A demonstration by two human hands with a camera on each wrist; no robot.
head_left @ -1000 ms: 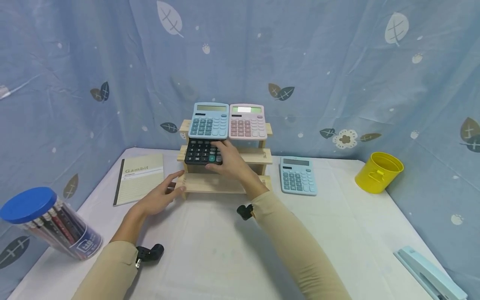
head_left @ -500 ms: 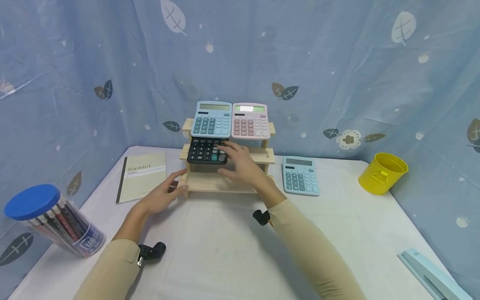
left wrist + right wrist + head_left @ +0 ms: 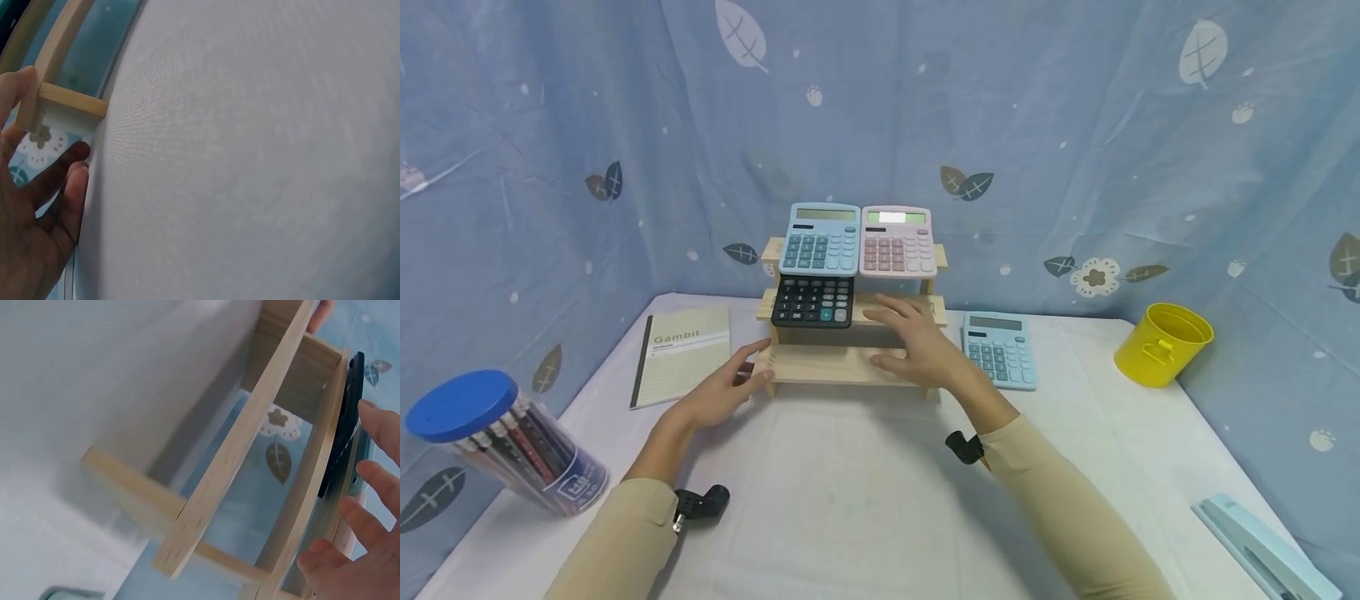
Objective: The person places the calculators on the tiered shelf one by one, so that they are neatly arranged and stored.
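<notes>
A three-tier wooden rack stands at the back of the table. On its top tier lean a light blue calculator and a pink calculator. A black calculator leans on the left of the middle tier. My left hand grips the left end of the lowest board, thumb at the front edge and forefinger behind. My right hand, fingers spread and holding nothing, hovers before the right half of the rack, apart from the black calculator.
A second light blue calculator lies right of the rack, with a yellow bucket beyond it. A notebook and a pencil tub are on the left. A light blue stapler lies front right.
My right hand has let go of the black calculator and moved right, leaving it leaning on the middle tier. My left hand has stayed at the rack's left end.
</notes>
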